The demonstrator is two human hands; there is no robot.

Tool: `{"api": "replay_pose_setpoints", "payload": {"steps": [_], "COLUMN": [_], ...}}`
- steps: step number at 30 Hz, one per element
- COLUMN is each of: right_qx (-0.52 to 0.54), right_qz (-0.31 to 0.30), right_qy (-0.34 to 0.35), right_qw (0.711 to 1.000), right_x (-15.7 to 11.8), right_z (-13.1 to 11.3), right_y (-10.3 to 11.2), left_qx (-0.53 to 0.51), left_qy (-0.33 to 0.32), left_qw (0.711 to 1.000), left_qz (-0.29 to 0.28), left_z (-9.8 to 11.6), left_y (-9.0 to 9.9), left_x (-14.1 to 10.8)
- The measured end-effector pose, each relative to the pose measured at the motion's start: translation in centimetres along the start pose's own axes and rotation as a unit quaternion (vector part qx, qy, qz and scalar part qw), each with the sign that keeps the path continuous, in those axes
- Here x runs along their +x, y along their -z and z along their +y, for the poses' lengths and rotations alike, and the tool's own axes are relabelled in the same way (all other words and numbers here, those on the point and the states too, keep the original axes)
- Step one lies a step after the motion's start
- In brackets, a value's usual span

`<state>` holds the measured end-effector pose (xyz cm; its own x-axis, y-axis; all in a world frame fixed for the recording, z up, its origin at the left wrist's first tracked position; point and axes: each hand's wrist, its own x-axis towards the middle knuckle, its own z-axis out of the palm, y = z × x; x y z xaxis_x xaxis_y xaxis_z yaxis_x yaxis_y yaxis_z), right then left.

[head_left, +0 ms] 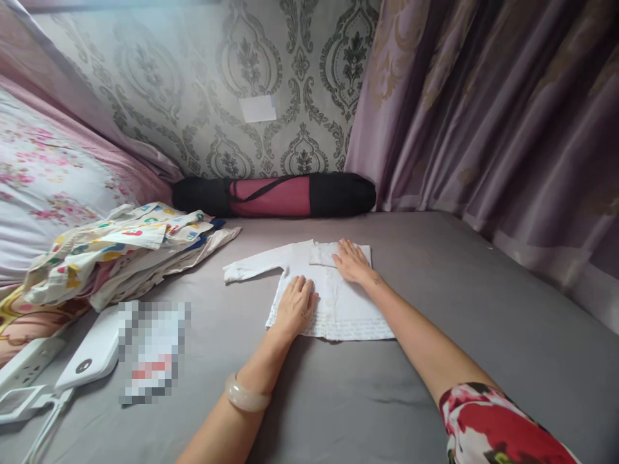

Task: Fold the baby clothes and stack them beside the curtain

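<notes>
Shirt (355, 303), white, one: spread on the grey sheet (474, 309), near the middle of the view; one sleeve stretched out to the left, the other side folded inward across the upper front; small print along the hem.

Left hand (296, 303): palm down on the shirt's lower front, fingers extended, slightly bent and close together, gripping nothing. Forearm rising from the bottom edge, angled to the right; pale bangle (246, 393) at the wrist.

Right hand (351, 261): palm down on the folded part, fingers loosely spread, grasp empty. Forearm slanting in from the lower right, passing over the shirt's right edge; floral sleeve (500, 425) around the upper arm.

Obstructions: both hands hide parts of the shirt.

Surroundings, left: clothes (130, 248), heaped, near the outstretched sleeve; power bank (94, 348), white; power strip (33, 361); cable (51, 419); a pixelated item, unreadable; floral bedding (53, 180).

Surroundings, rear: roll bag (271, 196), black and red, against the patterned wall (193, 71); card (258, 109) on the wall.

Surroundings, right: curtain (449, 103), purple, hanging to the sheet.
</notes>
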<state>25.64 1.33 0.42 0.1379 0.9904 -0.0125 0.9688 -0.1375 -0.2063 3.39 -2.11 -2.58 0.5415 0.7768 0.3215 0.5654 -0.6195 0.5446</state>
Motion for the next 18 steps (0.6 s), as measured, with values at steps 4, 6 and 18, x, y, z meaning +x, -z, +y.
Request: {"api": "replay_pose_setpoints", "payload": {"steps": [4,6,18], "right_qx": [0.027,0.023,0.028], "right_qz": [-0.017,-0.016,-0.079], "right_qy": [0.029,0.026,-0.015], "right_qw": [0.999,0.999,0.996], "right_x": [-0.2,-0.3,0.7], "right_z": [-2.4,-2.7,-4.0], "right_y": [-1.0,-1.6,-0.2], "left_qx": [-0.002,-0.002,0.143], "left_qy": [0.004,0.009,-0.045], "left_qw": [1.0,1.0,0.988], "left_qz": [0.002,0.001,0.046], "left_z": [0.1,0.1,-0.7], "left_y": [0.2,0.1,-1.0], "left_x": [-0.3,-0.3,-0.6]}}
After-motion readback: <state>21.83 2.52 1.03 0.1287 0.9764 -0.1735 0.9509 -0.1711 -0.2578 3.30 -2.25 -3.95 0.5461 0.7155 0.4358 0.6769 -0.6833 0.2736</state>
